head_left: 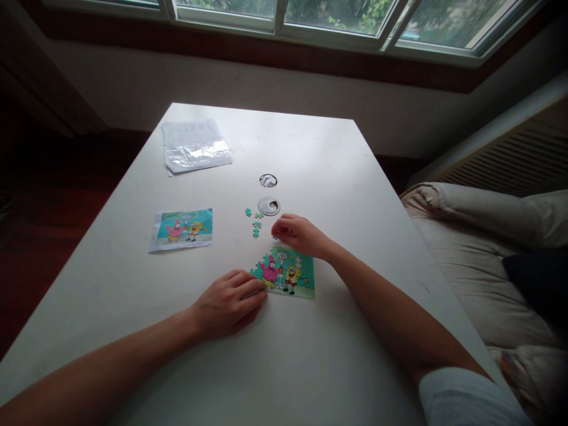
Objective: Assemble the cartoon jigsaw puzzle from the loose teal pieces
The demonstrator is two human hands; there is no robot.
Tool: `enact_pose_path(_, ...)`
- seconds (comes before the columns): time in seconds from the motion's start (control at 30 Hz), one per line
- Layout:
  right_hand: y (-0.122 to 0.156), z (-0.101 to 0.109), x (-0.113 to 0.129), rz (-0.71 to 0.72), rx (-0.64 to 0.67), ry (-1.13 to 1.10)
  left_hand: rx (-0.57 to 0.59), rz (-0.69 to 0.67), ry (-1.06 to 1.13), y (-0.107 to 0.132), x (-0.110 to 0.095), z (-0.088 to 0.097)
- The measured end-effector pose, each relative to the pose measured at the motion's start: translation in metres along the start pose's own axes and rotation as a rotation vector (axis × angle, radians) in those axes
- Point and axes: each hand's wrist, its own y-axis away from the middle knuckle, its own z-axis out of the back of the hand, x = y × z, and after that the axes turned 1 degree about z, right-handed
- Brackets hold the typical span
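Observation:
A partly assembled jigsaw puzzle (293, 278) with cartoon figures on a teal ground lies on the white table, its upper left edge ragged. My left hand (231, 300) rests palm down with fingers extended, the fingertips on the puzzle's lower left corner. Just above the puzzle's top edge, my right hand (296, 232) is closed in a pinch on a small teal puzzle piece, only part of which shows under the fingertips. Several loose teal puzzle pieces (257, 225) are scattered to the left of that hand.
At left lies a printed picture sheet (183, 229) with the same cartoon scene. A clear plastic bag with papers (196, 146) is at the table's far left. Two round holes sit mid-table, the nearer with a metal ring (261, 209). A beige cushioned seat (452, 260) stands at right.

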Motion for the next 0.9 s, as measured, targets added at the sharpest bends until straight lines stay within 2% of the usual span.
enact_pose_path(0.1, 0.001, -0.004, 0.000, 0.059, 0.008, 0.095, 0.005, -0.052, 0.017, 0.000, -0.002, 0.001)
enact_pose_path(0.3, -0.003, -0.014, -0.006, 0.120, -0.080, 0.297, 0.023, -0.073, 0.042, -0.003, -0.004, 0.001)
enact_pose_path(0.5, -0.007, -0.028, -0.001, 0.158, -0.174, 0.356, -0.036, -0.092, -0.007, -0.002, -0.006, -0.004)
enact_pose_path(0.73, -0.011, -0.034, 0.004, 0.190, -0.098, 0.492, -0.054, -0.072, -0.046, -0.002, -0.007, -0.005)
enact_pose_path(0.9, -0.007, -0.030, 0.004, 0.170, -0.087, 0.451, -0.064, -0.076, -0.072, 0.000, -0.007, -0.005)
